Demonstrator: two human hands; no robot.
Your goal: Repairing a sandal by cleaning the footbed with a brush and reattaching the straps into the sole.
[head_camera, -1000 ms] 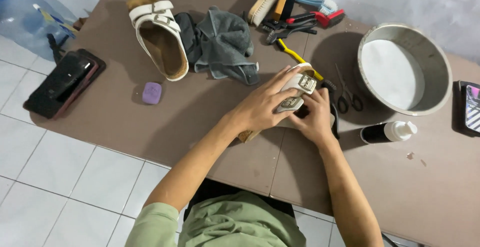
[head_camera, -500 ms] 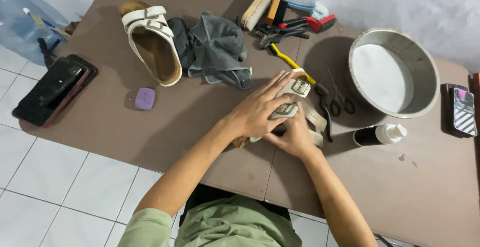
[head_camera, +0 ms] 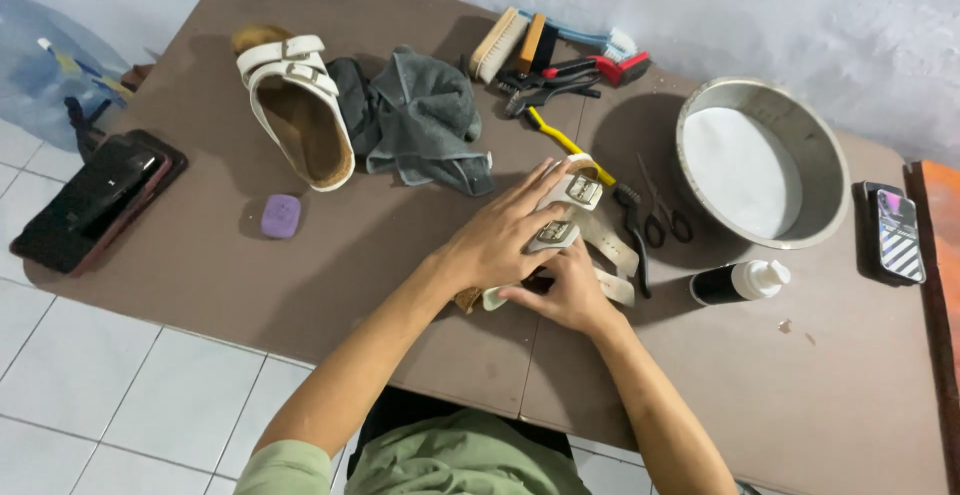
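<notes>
A white two-strap sandal [head_camera: 583, 217] lies on the brown table [head_camera: 200, 255] in front of me. My left hand [head_camera: 500, 238] rests flat on top of it, fingers spread over the buckled straps. My right hand [head_camera: 563, 292] grips the sandal's near end from below, fingers curled at its edge. Most of the sandal is hidden under both hands; a loose strap sticks out to the right. The matching sandal [head_camera: 295, 110] lies upright at the far left of the table.
A grey cloth [head_camera: 420, 120] lies beside the far sandal, a purple soap bar [head_camera: 281, 216] near it. Brushes [head_camera: 545, 50], scissors [head_camera: 665, 210], a metal basin [head_camera: 760, 160], a pump bottle [head_camera: 738, 282] and a phone [head_camera: 896, 232] sit right. A dark case [head_camera: 95, 200] overhangs the left edge.
My right hand has slid from the sandal's right side down to its near end. The left hand stays pressed on the straps. The view has shifted slightly.
</notes>
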